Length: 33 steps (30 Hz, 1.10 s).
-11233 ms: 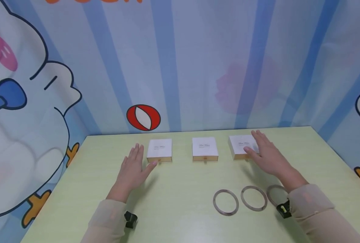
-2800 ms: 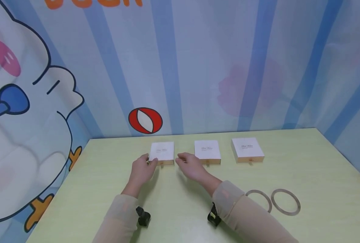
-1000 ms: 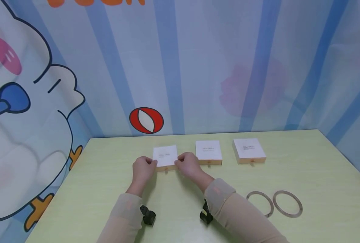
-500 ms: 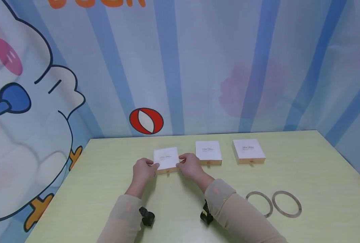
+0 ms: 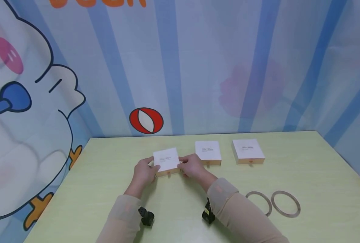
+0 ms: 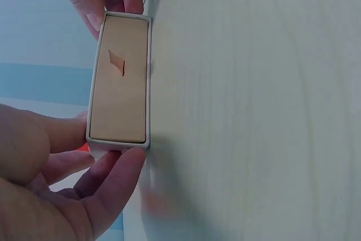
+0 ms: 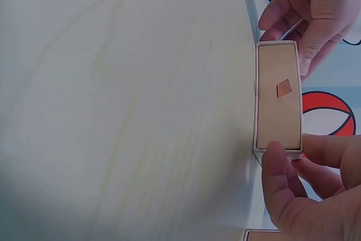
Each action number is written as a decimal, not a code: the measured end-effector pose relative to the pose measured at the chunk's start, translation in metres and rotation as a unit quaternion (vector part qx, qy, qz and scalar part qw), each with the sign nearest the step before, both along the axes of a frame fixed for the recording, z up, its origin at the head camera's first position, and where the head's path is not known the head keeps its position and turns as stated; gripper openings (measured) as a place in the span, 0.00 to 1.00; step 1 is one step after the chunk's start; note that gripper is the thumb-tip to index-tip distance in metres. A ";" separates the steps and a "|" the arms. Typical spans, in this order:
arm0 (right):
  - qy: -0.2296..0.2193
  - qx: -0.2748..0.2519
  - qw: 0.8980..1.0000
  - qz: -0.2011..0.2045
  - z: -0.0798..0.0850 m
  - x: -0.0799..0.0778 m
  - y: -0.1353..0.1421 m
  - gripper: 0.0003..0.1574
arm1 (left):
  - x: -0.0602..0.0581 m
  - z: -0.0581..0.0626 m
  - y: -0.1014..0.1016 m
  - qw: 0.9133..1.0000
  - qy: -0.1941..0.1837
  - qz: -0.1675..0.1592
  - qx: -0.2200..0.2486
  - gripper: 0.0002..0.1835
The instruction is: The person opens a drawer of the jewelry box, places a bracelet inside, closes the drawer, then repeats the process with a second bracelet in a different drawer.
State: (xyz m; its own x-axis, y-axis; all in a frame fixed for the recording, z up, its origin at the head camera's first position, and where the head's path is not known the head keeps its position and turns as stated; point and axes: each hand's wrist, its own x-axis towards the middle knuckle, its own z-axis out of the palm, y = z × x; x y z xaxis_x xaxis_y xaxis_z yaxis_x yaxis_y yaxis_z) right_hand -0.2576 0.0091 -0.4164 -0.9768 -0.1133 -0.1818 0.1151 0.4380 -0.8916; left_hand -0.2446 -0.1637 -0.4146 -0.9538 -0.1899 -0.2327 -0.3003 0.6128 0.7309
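Note:
A small white drawer box (image 5: pixel 166 159) with printed lettering on its lid sits slightly turned at the left of the row. My left hand (image 5: pixel 143 173) grips its left side, thumb at the near corner. On the opposite side my right hand (image 5: pixel 193 166) holds the right edge between thumb and fingers. Both wrist views face the tan drawer front (image 6: pixel 119 83), which is flush in its white sleeve and has a small ribbon pull tab (image 7: pixel 284 88). The inside of the box is hidden. Two greyish bangles (image 5: pixel 286 204) lie on the table by my right forearm, one partly behind the sleeve.
A second white box (image 5: pixel 208 152) stands just right of my right hand, and a third box (image 5: pixel 248 151) is farther right. The pale wooden table (image 5: pixel 86 189) ends at a printed cartoon backdrop (image 5: pixel 198 67). Each wrist carries a small black camera (image 5: pixel 147 217).
Three bangles showed at first; the leftmost is out of sight since. Both hands came from spread apart to the left box, gripped it, drew it nearer and turned it slightly.

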 end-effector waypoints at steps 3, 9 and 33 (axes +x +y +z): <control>-0.005 -0.002 1.000 0.002 0.001 0.002 0.001 0.24 | 0.002 0.001 0.001 1.000 -0.004 -0.002 0.003 0.30; -0.016 -0.004 1.000 0.004 0.001 0.002 0.003 0.23 | 0.003 0.001 0.001 1.000 -0.003 -0.002 0.007 0.30; -0.025 0.012 1.000 0.014 0.002 0.006 0.009 0.23 | 0.011 0.004 0.005 1.000 0.025 -0.016 -0.001 0.29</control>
